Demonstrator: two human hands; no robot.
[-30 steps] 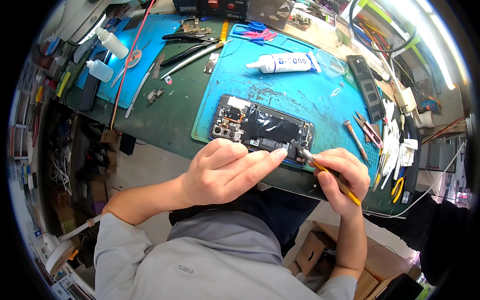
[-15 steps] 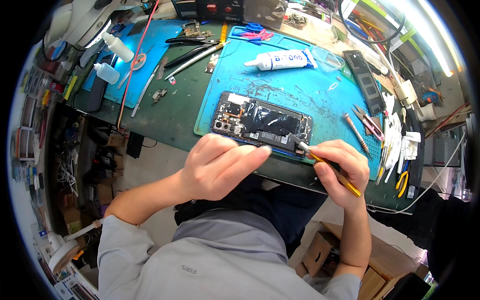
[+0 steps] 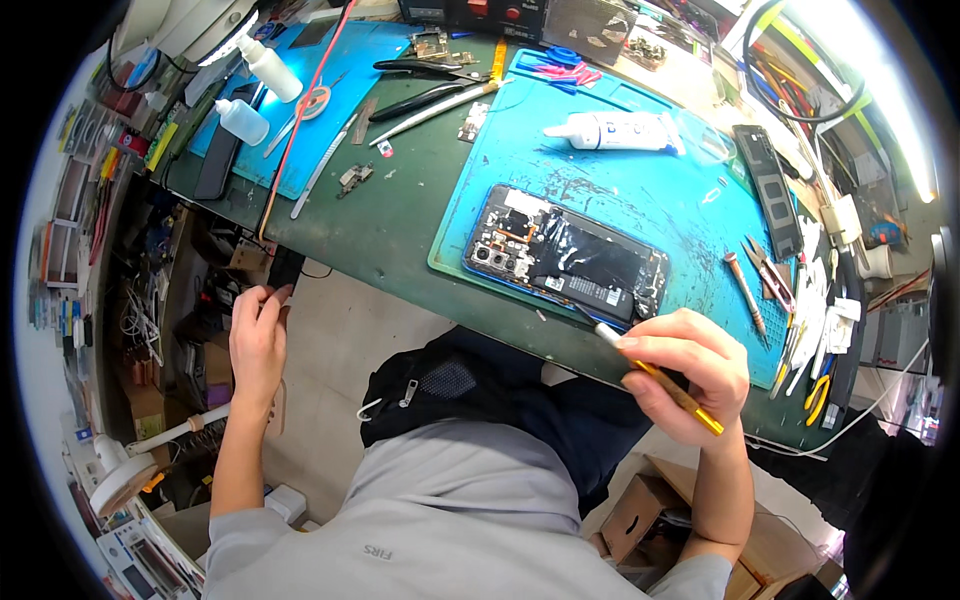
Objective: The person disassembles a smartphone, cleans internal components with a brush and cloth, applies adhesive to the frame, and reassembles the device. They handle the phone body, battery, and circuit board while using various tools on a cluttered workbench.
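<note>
An opened smartphone [image 3: 520, 232] lies on the blue work mat [image 3: 500, 140], its black battery and camera lenses exposed. My right hand [image 3: 690, 370] is closed on a gold-handled craft knife [image 3: 665, 383] with a pale collar. Its thin dark tip is by the phone's near lower edge. Out to the left, past the bench edge, my left hand [image 3: 258, 335] has its fingers curled together beside a dark hanging piece [image 3: 285, 268]. Whatever those fingers hold, if anything, is hidden. A tiny scrap [image 3: 541, 315] rests on the bench in front of the phone.
Behind the phone lies a white glue tube [image 3: 615, 131]. A phone back cover [image 3: 768, 190], pink-handled scissors [image 3: 772, 278] and a rod-shaped tool [image 3: 745, 293] lie right of it. Tweezers [image 3: 430, 113] and white squeeze bottles [image 3: 270, 70] are at the left. Yellow-handled pliers [image 3: 818, 397] sit far right.
My left hand has swung from in front of the phone to beyond the bench edge at left. The knife tip has drawn back from the battery to the phone's near edge. The view has shifted.
</note>
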